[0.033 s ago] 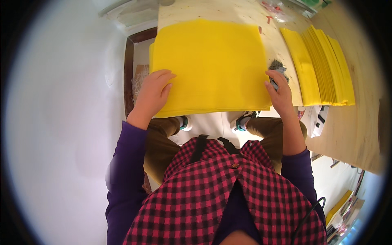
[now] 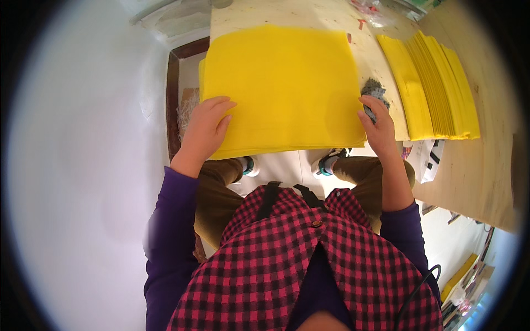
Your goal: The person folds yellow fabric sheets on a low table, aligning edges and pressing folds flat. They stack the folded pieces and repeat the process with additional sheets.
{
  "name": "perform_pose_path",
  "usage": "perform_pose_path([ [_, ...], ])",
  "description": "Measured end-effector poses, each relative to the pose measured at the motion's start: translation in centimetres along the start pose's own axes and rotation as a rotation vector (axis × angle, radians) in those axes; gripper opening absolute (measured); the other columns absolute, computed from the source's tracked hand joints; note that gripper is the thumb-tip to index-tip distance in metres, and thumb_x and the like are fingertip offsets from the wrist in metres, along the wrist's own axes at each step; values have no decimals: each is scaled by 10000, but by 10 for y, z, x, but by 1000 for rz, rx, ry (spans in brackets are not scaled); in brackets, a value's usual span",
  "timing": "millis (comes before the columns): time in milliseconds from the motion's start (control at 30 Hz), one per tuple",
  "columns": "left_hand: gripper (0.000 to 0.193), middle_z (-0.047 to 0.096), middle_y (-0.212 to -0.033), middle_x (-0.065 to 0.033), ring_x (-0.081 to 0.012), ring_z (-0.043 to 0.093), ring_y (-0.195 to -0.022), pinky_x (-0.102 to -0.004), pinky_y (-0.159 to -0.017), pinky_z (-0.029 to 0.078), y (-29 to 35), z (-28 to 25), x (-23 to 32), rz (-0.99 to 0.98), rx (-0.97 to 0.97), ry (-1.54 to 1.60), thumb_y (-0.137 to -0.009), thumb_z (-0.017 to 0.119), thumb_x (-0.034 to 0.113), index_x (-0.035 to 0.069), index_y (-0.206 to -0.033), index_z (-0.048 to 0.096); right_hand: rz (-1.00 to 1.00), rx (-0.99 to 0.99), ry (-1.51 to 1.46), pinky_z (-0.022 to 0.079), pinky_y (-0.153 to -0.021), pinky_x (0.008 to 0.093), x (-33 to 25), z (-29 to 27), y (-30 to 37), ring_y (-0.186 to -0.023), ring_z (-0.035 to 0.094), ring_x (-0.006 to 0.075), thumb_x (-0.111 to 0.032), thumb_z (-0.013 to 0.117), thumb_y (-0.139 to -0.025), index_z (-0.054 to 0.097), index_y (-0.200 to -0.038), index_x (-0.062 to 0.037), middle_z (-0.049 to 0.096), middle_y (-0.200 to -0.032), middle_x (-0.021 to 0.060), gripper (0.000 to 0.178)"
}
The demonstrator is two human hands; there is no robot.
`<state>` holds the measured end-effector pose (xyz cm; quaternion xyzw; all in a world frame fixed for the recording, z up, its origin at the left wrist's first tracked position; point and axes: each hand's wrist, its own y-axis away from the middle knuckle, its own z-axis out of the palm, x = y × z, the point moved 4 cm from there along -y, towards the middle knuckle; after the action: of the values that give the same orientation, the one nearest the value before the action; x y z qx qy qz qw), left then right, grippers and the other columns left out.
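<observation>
Yellow fabric sheets [image 2: 281,88] lie in a flat, roughly square stack on the wooden table, their near edge reaching out toward my knees. My left hand [image 2: 208,126] rests along the stack's left edge, its fingers stretched over the top sheet and the thumb apart from them. At the right edge is my right hand [image 2: 380,124], fingers slightly bent and apart, the fingertips at the fabric's side. Neither hand grips anything that I can see. Just behind the right hand sits a grey, crumpled clump [image 2: 375,91], partly covered by the fingers.
Folded yellow fabric pieces [image 2: 436,91] stand in a row at the right on the wooden table [image 2: 469,171]. Clear plastic with red bits [image 2: 372,12] lies at the far side. A white wall [image 2: 83,165] borders my left; a white bag [image 2: 430,160] hangs low at right.
Hands and fabric hold nearly the same place. The whole view has shifted very slightly.
</observation>
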<state>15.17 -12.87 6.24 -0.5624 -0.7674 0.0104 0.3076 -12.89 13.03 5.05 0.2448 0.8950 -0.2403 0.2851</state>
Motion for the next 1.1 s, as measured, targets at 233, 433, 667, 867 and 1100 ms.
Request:
perform_pose_path([
  [233,436,494,-1340,-174,-362,446,-1246,-438,-1058,342,7,21,15,2,-121,2,-821,614,57,55,-1253,553,153,98,-106,391,-1012,379,0,-10,53,-1172,515,319,-113,634,-858,582,-1176,-38,579,-1213,150,331],
  [433,439,471,-1375,-174,-356,419,-1289,-462,-1093,295,10,30,11,44,-167,-28,-838,617,84,48,-1270,544,162,113,-91,397,-1010,385,0,-7,70,-1172,516,327,-123,637,-857,562,-1201,-36,569,-1234,159,363],
  [667,415,474,-1374,-172,-361,417,-1289,-465,-1093,293,10,28,11,39,-154,-18,-851,603,92,44,-1261,553,329,63,-333,403,-998,331,18,0,55,-1185,521,219,-229,540,-958,472,-1355,-47,531,-1336,125,442],
  [867,401,466,-1383,-164,-364,414,-1292,-464,-1095,286,12,27,9,36,-163,-30,-864,588,107,47,-1259,556,323,61,-396,345,-1062,337,12,20,48,-1289,459,277,-336,516,-974,406,-1406,-30,483,-1390,178,541],
  [1100,394,451,-1407,-162,-338,398,-1319,-443,-1105,274,16,23,-2,-25,-97,-85,-905,565,145,53,-1288,542,329,87,-406,317,-1079,326,11,15,52,-1329,416,287,-369,496,-983,367,-1424,-11,453,-1410,206,583],
])
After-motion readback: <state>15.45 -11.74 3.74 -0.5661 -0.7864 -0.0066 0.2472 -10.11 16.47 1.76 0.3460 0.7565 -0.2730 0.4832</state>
